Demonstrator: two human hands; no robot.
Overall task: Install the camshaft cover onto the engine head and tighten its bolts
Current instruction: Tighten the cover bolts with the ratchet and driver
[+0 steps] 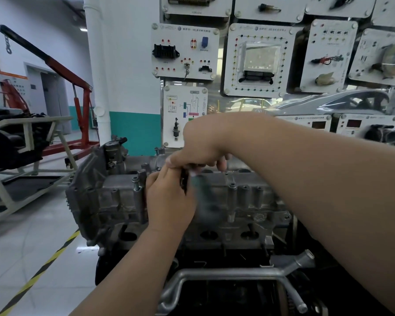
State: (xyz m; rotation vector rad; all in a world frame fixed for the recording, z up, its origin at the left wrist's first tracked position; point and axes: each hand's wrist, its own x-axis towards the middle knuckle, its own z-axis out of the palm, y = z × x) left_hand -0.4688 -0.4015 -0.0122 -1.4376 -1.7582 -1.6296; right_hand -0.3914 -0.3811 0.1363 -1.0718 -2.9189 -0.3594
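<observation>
workshop wall at 12 o'clock carries white training panels point(184, 53); a red engine hoist point(82, 103) stands at 10 o'clock. at centre, the camshaft cover point(249, 201), rough grey cast metal with tubular bosses, sits on the engine head point(237, 234) just below it. both hands meet over the cover. the right hand point(203, 142) has its grip pinching the top of a blurred green-handled tool point(203, 197), likely steadying it on a bolt hidden beneath. the left hand point(169, 199) lies against the tool's dark side; whether that grip closes, i cannot tell.

Single head-worn wide-angle view, facing forward and down, close over engine head point(214, 197)
</observation>
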